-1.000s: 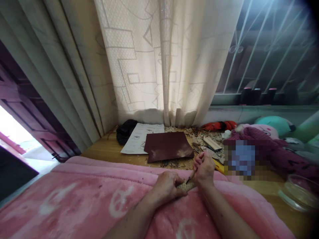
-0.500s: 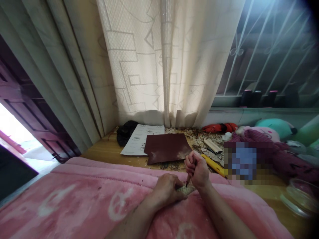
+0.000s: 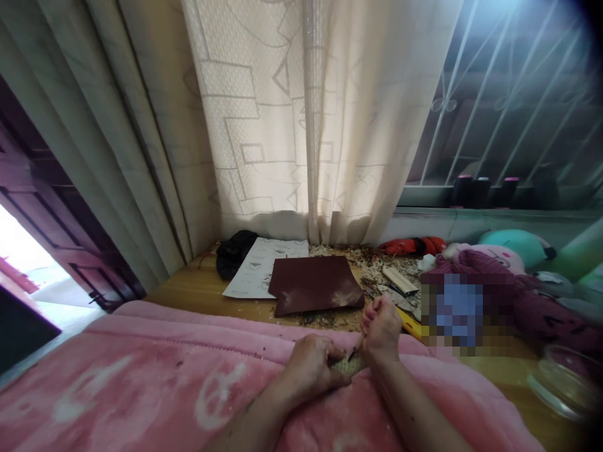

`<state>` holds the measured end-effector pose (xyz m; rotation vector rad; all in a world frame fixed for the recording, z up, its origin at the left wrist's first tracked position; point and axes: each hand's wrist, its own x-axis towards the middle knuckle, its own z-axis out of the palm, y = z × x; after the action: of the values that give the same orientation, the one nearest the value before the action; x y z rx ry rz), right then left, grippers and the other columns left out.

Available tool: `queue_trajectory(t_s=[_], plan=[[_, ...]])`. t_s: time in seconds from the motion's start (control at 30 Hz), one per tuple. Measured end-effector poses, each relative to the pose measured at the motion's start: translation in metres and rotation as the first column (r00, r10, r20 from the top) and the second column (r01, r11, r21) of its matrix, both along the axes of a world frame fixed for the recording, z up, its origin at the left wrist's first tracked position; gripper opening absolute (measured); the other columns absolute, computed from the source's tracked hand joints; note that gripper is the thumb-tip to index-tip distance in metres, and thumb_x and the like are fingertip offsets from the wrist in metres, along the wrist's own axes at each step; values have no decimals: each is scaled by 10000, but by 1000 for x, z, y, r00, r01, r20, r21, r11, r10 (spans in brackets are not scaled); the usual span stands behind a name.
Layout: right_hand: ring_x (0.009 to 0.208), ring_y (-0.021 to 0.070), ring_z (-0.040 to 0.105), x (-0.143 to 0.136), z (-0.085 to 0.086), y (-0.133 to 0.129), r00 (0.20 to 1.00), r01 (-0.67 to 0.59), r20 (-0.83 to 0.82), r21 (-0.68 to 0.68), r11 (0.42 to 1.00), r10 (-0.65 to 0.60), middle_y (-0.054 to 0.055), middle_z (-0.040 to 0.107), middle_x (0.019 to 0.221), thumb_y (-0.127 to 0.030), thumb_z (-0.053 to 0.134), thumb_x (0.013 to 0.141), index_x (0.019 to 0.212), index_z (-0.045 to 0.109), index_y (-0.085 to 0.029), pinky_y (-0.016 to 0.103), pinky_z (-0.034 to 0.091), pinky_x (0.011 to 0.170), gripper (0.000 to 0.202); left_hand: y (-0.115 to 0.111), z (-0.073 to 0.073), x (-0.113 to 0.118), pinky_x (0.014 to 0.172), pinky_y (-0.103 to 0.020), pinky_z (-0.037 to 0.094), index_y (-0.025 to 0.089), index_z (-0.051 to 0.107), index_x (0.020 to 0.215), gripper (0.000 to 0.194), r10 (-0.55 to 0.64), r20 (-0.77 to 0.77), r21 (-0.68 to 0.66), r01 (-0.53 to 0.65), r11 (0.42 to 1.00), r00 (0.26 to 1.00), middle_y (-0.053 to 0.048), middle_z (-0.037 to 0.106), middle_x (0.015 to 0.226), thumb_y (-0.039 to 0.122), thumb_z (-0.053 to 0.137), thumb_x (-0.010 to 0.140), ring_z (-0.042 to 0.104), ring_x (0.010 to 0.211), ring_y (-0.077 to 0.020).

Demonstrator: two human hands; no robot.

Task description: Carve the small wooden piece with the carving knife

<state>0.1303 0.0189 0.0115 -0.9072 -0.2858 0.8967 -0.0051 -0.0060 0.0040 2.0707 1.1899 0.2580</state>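
My left hand point(image 3: 309, 367) is closed on a small pale carved piece point(image 3: 355, 366), whose visible face has a fine scale-like pattern. It pins the piece low against the pink plush blanket point(image 3: 188, 351). In my fisted right hand point(image 3: 382, 329) is a carving tool point(image 3: 358, 344) with a light wooden handle and a thin dark tip. That tip points down and left onto the patterned face, close to my left fingertips. The upper handle is hidden inside the fist.
Wood shavings point(image 3: 325, 319) litter the wooden table around a dark brown sheet point(image 3: 315, 282) and a printed white paper point(image 3: 245, 276). Farther right lie a cream-handled tool point(image 3: 398, 280), a yellow tool point(image 3: 411, 325), plush toys point(image 3: 541, 307) and a clear round container point(image 3: 558, 383).
My right hand has moved slightly right and down, and the carving tool now leans lower, its tip farther left on the piece. My left hand keeps its hold.
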Motion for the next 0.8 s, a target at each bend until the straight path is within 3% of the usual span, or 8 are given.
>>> queue_trajectory(t_s=[0.07, 0.23, 0.4, 0.5, 0.6, 0.8], plan=[[305, 54, 182, -2, 3, -3, 999, -42, 6, 32, 999, 42, -91, 258, 387, -400, 435, 780, 560, 324, -202, 163, 133, 288, 316, 0, -1, 0, 512, -233, 176, 189, 678, 729, 186, -1, -1, 57, 1, 998, 1000, 51, 481, 570, 316, 662, 593, 427, 592, -100], [321, 44, 123, -7, 13, -8, 960, -277, -14, 123, 953, 281, -93, 223, 381, -397, 487, 735, 512, 319, -195, 158, 76, 296, 345, 0, -4, -1, 492, -236, 163, 166, 628, 610, 164, 6, -36, 150, -1, 989, 999, 51, 445, 544, 325, 658, 587, 400, 552, -83], [343, 40, 90, -12, 17, -9, 835, -547, 24, 154, 823, 550, -92, 205, 379, -370, 532, 686, 476, 327, -191, 159, 61, 303, 344, 1, -5, -1, 492, -238, 167, 155, 589, 585, 202, 1, -84, 158, 13, 987, 996, 48, 432, 538, 351, 633, 609, 378, 535, -80], [354, 39, 84, -13, 16, -7, 769, -637, 68, 163, 753, 635, -92, 204, 380, -376, 542, 684, 477, 333, -187, 157, 59, 313, 350, 1, -6, -1, 502, -235, 178, 155, 590, 595, 194, -11, -86, 166, 25, 986, 996, 44, 452, 550, 345, 616, 625, 388, 546, -84], [352, 41, 78, -12, 15, -5, 804, -592, 44, 157, 791, 593, -94, 196, 381, -402, 529, 700, 481, 324, -190, 156, 55, 308, 367, 2, -7, -1, 504, -236, 178, 156, 604, 608, 210, -2, -93, 160, 17, 987, 996, 43, 462, 556, 364, 620, 625, 390, 552, -87], [335, 51, 86, -5, 10, -6, 938, -336, -36, 160, 928, 346, -97, 198, 395, -394, 466, 757, 520, 305, -200, 158, 61, 292, 346, 1, -6, -1, 499, -236, 172, 154, 639, 637, 203, -1, -35, 125, 6, 992, 999, 50, 453, 547, 351, 663, 595, 396, 560, -85]])
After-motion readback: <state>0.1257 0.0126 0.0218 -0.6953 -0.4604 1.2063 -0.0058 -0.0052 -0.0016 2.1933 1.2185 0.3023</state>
